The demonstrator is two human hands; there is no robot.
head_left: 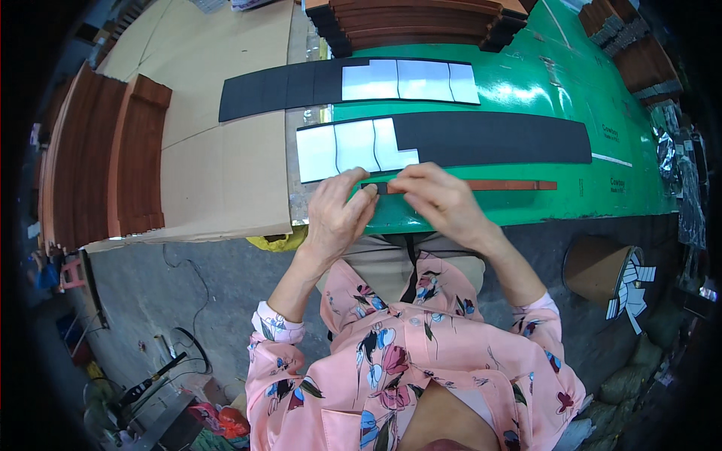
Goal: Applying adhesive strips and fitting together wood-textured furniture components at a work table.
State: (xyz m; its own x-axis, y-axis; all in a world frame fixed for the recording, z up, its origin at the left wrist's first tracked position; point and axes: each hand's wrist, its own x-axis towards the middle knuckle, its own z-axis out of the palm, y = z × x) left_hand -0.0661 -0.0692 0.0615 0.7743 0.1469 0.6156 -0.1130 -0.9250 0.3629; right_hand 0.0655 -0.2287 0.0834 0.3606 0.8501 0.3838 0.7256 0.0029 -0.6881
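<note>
At the far left, stacks of brown wooden slats [98,161] stand on edge beside a sheet of cardboard [226,150] that covers the left part of the counter. The rest of the counter [556,83] is glossy green. Two long black strips lie across it: the upper strip [278,86] has white backing paper showing toward its right end, the lower strip [489,139] has white backing paper at its left end. Just in front of the lower strip lies a thin brown wooden slat [504,185], near the front edge of the counter. The left hand [338,214] is curled, fingers drawn close together, fingertips pinching at the left end of the slat, where a small dark piece [380,188] sits. The right hand [440,199] is likewise nearly closed, thumb and fingers pressed onto the same dark piece and slat end, touching the left fingertips. Further right, on the floor, a brown bin [598,267] holds white paper scraps [632,289]
</note>
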